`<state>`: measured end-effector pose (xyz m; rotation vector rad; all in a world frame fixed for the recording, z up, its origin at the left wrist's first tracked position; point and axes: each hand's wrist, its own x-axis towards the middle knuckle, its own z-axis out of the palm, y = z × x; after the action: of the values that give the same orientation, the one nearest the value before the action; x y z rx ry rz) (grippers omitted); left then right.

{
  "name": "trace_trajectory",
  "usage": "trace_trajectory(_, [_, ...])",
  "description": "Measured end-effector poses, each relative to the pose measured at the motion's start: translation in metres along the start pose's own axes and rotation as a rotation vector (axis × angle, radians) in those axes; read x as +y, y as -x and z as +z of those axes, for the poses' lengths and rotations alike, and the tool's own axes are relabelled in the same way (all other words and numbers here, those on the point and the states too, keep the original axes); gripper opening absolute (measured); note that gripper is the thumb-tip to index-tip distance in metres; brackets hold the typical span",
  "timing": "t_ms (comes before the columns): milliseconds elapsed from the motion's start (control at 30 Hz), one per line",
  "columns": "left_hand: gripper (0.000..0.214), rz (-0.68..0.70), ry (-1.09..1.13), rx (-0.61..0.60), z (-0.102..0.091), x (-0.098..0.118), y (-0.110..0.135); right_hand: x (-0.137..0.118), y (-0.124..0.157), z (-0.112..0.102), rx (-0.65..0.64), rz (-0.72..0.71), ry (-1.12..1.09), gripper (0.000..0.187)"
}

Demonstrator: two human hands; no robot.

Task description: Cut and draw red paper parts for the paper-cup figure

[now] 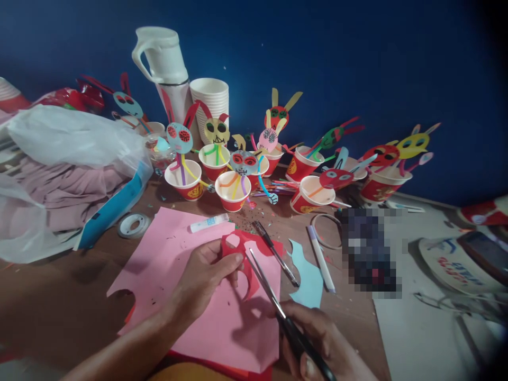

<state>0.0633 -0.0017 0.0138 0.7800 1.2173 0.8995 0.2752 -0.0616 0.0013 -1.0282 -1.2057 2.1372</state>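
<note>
Between the thumb and fingers of my left hand (206, 270) is a piece of red paper (251, 278) with curved cut edges. My right hand (317, 338) grips black-handled scissors (273, 299); their blades point up and left, the tips beside the red paper. Whether the blades touch the paper I cannot tell. Beneath both hands lies a stack of pink paper (190, 323) with cut-out edges, and red sheets show under it. A glue stick (209, 223) rests on the pink paper. Just right of the blades are a black pen (275, 254) and a light blue paper scrap (307, 272).
Red paper cups (234, 203) with paper animal faces and coloured straws stand along the back. Behind them are a white jug (162, 55) and stacked white cups (210, 106). A tape roll (134, 226), plastic-wrapped cloth (71, 180) and a capped marker (320, 259) lie around the paper.
</note>
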Motion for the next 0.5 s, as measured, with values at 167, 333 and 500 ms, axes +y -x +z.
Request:
trace_trajectory(167, [0.013,-0.045,-0.008,-0.077,0.004,0.002,0.002,-0.003,-0.001,0.002,0.035,0.013,0.019,0.064])
trace_trajectory(333, [0.015,-0.06,-0.039,-0.111,0.002,-0.002,0.003,-0.006,-0.001,0.002,0.006,-0.008,0.046,0.067])
trace_trajectory(500, [0.013,-0.055,-0.061,-0.015,-0.001,0.0,0.001,0.007,0.007,0.0,0.034,-0.046,0.073,0.069])
